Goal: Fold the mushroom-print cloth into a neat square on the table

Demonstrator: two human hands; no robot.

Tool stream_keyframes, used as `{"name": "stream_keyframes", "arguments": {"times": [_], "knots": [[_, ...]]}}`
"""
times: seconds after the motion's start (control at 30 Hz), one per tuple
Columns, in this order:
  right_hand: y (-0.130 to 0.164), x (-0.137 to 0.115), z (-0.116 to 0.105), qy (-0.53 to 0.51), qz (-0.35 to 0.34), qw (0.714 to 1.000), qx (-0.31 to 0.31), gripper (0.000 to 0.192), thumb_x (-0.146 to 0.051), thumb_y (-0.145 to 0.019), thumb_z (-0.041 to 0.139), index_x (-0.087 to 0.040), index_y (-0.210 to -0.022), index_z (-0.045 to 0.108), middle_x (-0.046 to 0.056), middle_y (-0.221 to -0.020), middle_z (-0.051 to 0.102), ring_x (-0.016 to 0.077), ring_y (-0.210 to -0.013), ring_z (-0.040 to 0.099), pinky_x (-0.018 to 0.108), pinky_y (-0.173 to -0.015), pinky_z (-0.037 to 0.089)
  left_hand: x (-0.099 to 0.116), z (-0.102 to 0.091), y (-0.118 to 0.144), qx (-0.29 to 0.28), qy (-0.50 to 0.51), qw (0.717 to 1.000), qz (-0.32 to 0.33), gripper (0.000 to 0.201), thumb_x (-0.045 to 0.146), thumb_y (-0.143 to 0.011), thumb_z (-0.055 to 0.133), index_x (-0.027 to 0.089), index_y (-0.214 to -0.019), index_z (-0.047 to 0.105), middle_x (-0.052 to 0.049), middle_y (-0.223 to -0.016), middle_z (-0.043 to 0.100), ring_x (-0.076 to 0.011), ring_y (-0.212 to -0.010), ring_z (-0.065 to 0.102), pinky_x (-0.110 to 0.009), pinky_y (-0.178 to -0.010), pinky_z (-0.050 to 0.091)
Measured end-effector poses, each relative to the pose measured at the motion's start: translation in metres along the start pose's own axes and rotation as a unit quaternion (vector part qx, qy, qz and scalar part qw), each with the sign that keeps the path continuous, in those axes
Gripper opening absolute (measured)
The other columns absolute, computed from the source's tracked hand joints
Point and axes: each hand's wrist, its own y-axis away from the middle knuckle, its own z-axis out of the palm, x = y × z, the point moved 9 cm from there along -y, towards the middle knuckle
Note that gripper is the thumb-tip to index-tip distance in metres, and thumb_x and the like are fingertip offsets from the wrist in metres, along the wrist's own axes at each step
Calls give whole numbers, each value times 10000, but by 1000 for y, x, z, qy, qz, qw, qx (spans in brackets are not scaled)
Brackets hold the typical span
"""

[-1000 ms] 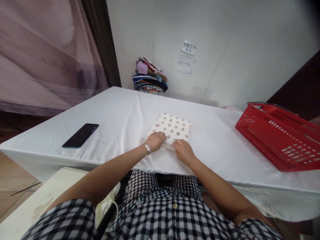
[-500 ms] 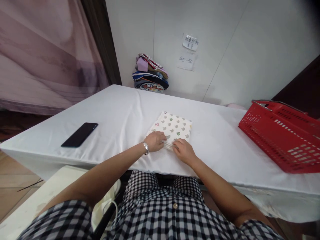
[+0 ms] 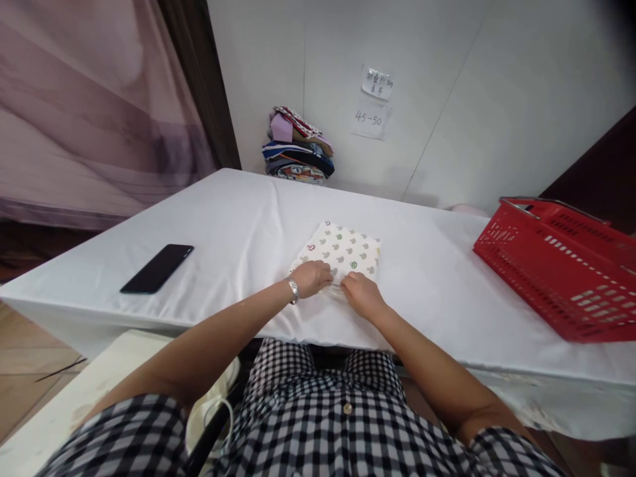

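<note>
A folded white cloth [image 3: 348, 248] with small grey, green and red motifs lies flat on the white-covered table. My left hand [image 3: 312, 277], with a silver band at the wrist, is closed on its near edge, fingers curled over the fabric. Just to the right, my right hand [image 3: 362, 293] pinches the same near edge, where several folded layers show between the hands. The fingertips of both hands are partly hidden against the cloth.
A black phone [image 3: 157, 269] rests on the table [image 3: 238, 218] at left. On the right stands a red plastic basket [image 3: 556, 265]. Folded clothes [image 3: 298, 147] are piled beyond the far edge, by a wall with paper notes [image 3: 370, 119]. A pale bench [image 3: 114, 371] is at lower left.
Both hands have shifted slightly along the cloth's near edge and sit closer together, the left a little rightward and the right a little leftward. The cloth stays in place.
</note>
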Motion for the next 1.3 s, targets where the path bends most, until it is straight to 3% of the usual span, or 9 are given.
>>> {"name": "stream_keyframes", "arguments": {"times": [0.2,0.33,0.63,0.93,1.1,1.3], "knots": [[8,-2,-3,10,-23,998,64,246,-199,-934,358,-163,-856,588,60,-863,563,167,-835,482,263,-710,345,9,-10,4,45,-64,997,15,238,190,-905,375,159,-839,601,-49,-845,575,-149,-770,488,-285,-700,374],[13,-8,2,24,-56,996,60,255,-171,-925,353,-167,-857,599,67,-860,563,178,-814,466,286,-718,347,14,-4,13,55,-75,995,31,249,158,-903,356,159,-826,592,-51,-834,571,-153,-780,485,-287,-716,386],[17,-7,2,-27,-80,994,68,171,-263,-909,434,-174,-902,580,61,-917,555,177,-861,465,294,-768,365,6,-3,21,65,15,998,17,160,200,-872,466,179,-917,617,-42,-919,590,-153,-874,514,-290,-801,416],[13,-5,4,-25,-61,998,17,139,-204,-878,483,-179,-962,592,50,-947,555,167,-905,469,277,-787,365,1,-1,20,59,18,998,8,198,211,-887,447,190,-935,638,-38,-922,600,-151,-859,516,-281,-778,420],[11,-5,2,-32,-63,997,-34,161,-164,-857,494,-189,-975,600,42,-943,553,162,-908,478,260,-752,365,5,3,17,43,-38,998,22,217,180,-887,419,187,-915,634,-47,-910,598,-157,-837,512,-288,-752,406],[11,-4,0,-58,-75,994,-52,247,-85,-833,460,-195,-988,618,42,-938,560,157,-915,489,250,-745,366,8,3,17,45,-70,996,38,197,156,-874,428,193,-921,615,-43,-895,583,-160,-841,507,-284,-729,384]]}}
